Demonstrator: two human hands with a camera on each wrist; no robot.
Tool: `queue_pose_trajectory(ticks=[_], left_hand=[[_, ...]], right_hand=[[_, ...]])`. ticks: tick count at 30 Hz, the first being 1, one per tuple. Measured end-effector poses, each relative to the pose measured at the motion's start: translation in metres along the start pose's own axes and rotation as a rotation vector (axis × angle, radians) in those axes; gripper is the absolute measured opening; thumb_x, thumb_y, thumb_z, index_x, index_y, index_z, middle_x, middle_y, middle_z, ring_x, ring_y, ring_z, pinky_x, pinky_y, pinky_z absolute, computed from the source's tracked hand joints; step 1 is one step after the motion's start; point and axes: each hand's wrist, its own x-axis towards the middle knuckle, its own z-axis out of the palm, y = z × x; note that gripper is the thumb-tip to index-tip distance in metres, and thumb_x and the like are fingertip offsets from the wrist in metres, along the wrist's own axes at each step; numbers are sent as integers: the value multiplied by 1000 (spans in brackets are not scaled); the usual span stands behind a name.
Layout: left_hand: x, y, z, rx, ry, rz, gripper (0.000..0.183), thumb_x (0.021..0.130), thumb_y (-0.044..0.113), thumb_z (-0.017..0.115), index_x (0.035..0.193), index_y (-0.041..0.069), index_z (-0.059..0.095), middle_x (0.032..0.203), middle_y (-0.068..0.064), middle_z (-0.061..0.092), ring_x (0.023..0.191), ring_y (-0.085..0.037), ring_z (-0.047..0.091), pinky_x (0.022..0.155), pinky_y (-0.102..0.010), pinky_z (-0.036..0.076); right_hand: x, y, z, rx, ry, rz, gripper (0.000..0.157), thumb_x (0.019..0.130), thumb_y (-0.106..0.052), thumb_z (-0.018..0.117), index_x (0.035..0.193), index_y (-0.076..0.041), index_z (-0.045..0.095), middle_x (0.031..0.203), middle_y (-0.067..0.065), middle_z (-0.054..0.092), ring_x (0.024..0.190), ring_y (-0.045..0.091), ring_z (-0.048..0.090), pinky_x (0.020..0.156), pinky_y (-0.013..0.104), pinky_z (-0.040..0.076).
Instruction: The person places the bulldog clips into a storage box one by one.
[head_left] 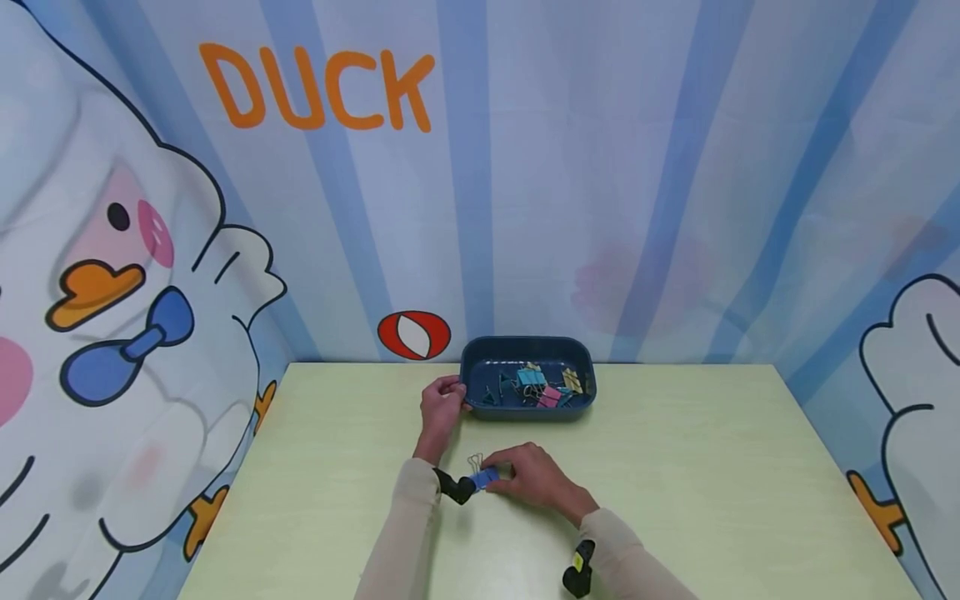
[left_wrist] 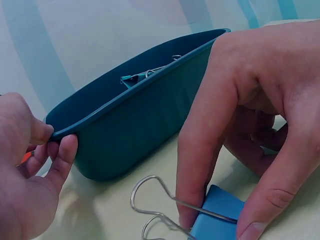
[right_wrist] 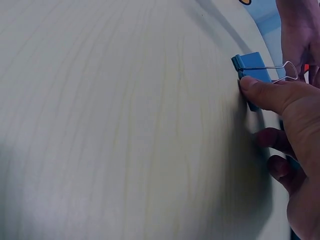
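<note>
A blue binder clip [head_left: 484, 478] with silver wire handles is pinched between the thumb and fingers of my right hand [head_left: 531, 475], over the table in front of the tray. In the right wrist view the thumb presses on the side of the binder clip [right_wrist: 256, 67]. My left hand [head_left: 441, 408] grips the left front corner of a dark blue tray [head_left: 517, 413], thumb over the rim in the left wrist view. Inside the tray lie several binder clips: a light blue one [head_left: 531, 377], a pink one [head_left: 549, 397] and yellow ones [head_left: 572, 381] among them.
The pale wooden table [head_left: 675, 467] ends at the back against a printed curtain [head_left: 555, 167], and the tray stands close to that edge. Black straps with camera mounts [head_left: 456, 487] are worn on both wrists; the left one is near the blue clip.
</note>
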Motion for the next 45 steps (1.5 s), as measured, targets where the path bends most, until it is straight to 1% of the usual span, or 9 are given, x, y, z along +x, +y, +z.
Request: queue_pose_trajectory(ticks=[8, 15, 18, 20, 22, 25, 27, 36, 45], left_hand=[[1, 0, 0, 5, -4, -5, 26, 100, -1, 62, 124, -9, 66, 100, -14, 64, 68, -14, 60, 68, -34, 62], [-1, 0, 1, 20, 7, -9, 25, 100, -1, 62, 123, -9, 66, 101, -15, 64, 68, -14, 60, 71, -37, 63], [-2, 1, 1, 26, 6, -13, 25, 100, 0, 62, 124, -9, 66, 102, -15, 64, 68, -13, 59, 74, -39, 63], [-3, 2, 0, 28, 3, -16, 26, 101, 0, 61, 125, -9, 65, 103, -16, 63, 68, -13, 59, 73, -37, 63], [-3, 2, -1, 26, -2, -17, 27, 101, 0, 61, 125, -10, 65, 103, -16, 63, 69, -13, 59, 72, -36, 63], [-3, 2, -1, 19, -13, -21, 27, 101, 0, 60, 127, -10, 64, 104, -16, 63, 70, -13, 59, 71, -33, 62], [-2, 2, -1, 15, -18, -25, 28, 101, 0, 60, 127, -10, 64, 104, -16, 63, 70, -13, 59, 71, -31, 62], [0, 0, -1, 14, -19, -25, 27, 101, 0, 61, 126, -9, 64, 102, -14, 62, 69, -13, 58, 70, -32, 62], [2, -1, -1, 18, -11, -29, 26, 100, 1, 63, 125, -9, 65, 101, -13, 63, 69, -14, 60, 69, -30, 62]], right_hand=[[-2, 1, -10, 21, 25, 6, 26, 88, -26, 85, 112, -19, 80, 100, -9, 75, 66, 2, 50, 63, 22, 44], [1, -3, -40, 18, 78, 3, 26, 90, -25, 83, 114, -18, 79, 103, -8, 76, 67, 5, 53, 60, 23, 48], [5, -4, -55, -19, 129, -20, 25, 89, -23, 84, 113, -16, 79, 99, -7, 76, 65, 4, 52, 59, 29, 51], [8, -4, -65, -38, 157, -25, 26, 88, -23, 85, 113, -16, 80, 92, -6, 75, 63, 3, 51, 75, 37, 56], [11, -4, -74, -51, 179, -22, 26, 88, -22, 85, 113, -16, 80, 87, -6, 73, 60, 2, 51, 75, 44, 57], [16, -4, -91, -41, 195, -6, 28, 89, -23, 84, 115, -14, 79, 85, -4, 72, 56, 3, 51, 70, 40, 57], [19, -4, -102, -48, 201, 1, 30, 90, -24, 83, 118, -13, 79, 86, -3, 72, 54, 3, 50, 53, 31, 50], [36, -11, -143, -116, 249, -34, 33, 92, -24, 81, 122, -9, 76, 80, -4, 70, 50, 3, 51, 59, 30, 51], [44, -12, -153, -80, 290, -18, 38, 92, -21, 81, 126, -5, 74, 84, 1, 70, 56, 10, 48, 57, 31, 45]])
